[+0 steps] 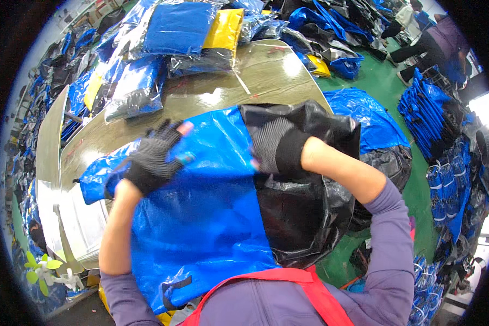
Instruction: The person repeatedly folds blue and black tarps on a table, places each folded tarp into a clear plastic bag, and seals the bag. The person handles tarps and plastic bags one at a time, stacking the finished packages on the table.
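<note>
Tarpaulin bag: your blue-and-black tarpaulin bag [201, 217] lies across the near part of the wood-grain table [274, 70], black end toward its right.
Left hand: your gloved left hand [155, 156] is over the blue panel, fingers spread apart.
Right hand: your gloved right hand [277, 145] is at the colour seam; fingertips blurred, pinch or press cannot be told.
Wrapped packets [179, 28]: stacked at the table's far left.

Fisheye view from head height, downward, close over the table [274, 73].
</note>
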Motion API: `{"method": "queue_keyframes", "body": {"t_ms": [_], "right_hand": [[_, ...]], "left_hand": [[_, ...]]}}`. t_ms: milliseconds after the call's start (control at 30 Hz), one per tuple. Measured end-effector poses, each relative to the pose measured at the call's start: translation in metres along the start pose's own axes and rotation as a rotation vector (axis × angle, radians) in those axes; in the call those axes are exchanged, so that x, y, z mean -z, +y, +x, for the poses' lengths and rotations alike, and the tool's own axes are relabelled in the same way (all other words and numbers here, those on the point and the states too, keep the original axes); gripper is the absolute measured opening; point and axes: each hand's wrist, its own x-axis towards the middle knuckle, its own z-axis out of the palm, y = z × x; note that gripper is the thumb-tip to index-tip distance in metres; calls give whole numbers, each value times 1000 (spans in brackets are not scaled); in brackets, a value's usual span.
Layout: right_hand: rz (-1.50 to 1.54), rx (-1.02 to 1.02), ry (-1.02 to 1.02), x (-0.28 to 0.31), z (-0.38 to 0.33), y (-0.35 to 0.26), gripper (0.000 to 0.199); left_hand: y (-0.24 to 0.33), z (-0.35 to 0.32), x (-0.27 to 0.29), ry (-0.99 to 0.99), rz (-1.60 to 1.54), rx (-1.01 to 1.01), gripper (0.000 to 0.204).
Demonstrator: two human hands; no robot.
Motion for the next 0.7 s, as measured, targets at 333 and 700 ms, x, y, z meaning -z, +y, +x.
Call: {"method": "queue_keyframes", "body": {"t_ms": [333, 700], "right_hand": [[3, -538, 372, -130, -44, -4, 88], [-6, -509, 404, -129, -56, -2, 75]], "left_hand": [[-6, 16, -79, -304, 130, 514, 62], [-29, -43, -68, -165, 480, 467, 74]]}}
